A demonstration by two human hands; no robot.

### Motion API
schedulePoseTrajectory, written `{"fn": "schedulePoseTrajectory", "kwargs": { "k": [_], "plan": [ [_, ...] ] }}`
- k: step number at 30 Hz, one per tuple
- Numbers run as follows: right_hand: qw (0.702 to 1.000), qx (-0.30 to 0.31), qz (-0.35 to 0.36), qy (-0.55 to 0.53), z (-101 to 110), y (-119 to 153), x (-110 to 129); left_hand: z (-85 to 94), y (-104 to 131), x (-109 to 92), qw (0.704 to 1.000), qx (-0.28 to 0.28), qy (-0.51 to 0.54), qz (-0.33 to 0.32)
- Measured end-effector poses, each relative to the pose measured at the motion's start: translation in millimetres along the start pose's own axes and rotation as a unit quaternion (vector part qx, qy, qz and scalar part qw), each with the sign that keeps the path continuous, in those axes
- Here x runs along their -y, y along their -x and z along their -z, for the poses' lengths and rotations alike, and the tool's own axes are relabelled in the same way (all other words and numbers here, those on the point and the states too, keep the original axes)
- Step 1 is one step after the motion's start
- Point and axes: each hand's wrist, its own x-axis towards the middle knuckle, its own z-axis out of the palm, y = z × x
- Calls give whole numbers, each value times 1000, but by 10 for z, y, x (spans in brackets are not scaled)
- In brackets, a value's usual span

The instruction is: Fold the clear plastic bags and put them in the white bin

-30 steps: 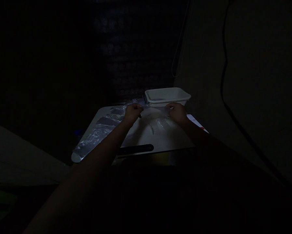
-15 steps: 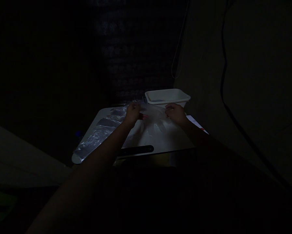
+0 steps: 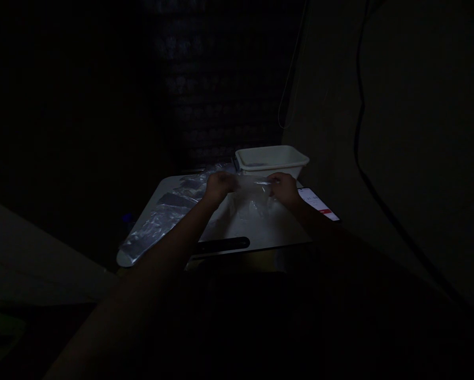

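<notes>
A clear plastic bag [image 3: 252,192] is stretched between my two hands above the white tabletop [image 3: 260,232]. My left hand [image 3: 220,187] is closed on its left edge, the fingertips slightly blurred. At the bag's upper right corner, my right hand [image 3: 283,188] pinches the film between thumb and fingers. More clear plastic bags [image 3: 157,221] lie overlapping along the table's left side, partly behind my left forearm. The scene is very dark, so the film's lower edge is hard to make out.
Behind my hands stands a white plastic tub [image 3: 272,158]. A phone with a lit screen [image 3: 319,205] lies at the table's right edge. Near the front edge is a dark slot [image 3: 223,244]. A dark cable [image 3: 363,163] hangs along the right wall.
Both hands have come slightly down and nearer. My left fingers, stretched out before, have closed on the bag. More of the phone shows now.
</notes>
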Motion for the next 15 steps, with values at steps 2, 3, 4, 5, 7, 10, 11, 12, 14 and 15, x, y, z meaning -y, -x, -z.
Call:
{"fn": "schedulePoseTrajectory", "kwargs": {
  "k": [2,3,4,5,7,10,11,12,14,15],
  "plan": [
    [1000,-3,7,6,-7,7,4,-5,5,-11,1000,-7,18,19],
    [1000,-4,19,19,-14,11,10,-13,13,-24,999,-6,24,30],
    [999,-3,31,35,-22,17,18,-23,23,-40,999,-2,28,41],
    [998,1,41,51,-29,22,29,-35,36,-58,998,4,29,51],
    [996,12,54,75,-38,33,54,-56,62,-88,997,24,29,71],
    [991,16,69,112,-31,48,80,-71,88,-101,995,53,33,80],
    [989,16,71,127,-24,50,81,-69,90,-95,994,63,33,81],
    [988,16,70,140,-15,51,76,-65,88,-84,993,74,33,82],
    [987,11,66,148,9,46,50,-51,79,-56,992,94,31,78],
    [987,2,66,143,25,40,33,-44,74,-44,992,103,29,69]
  ]
}}
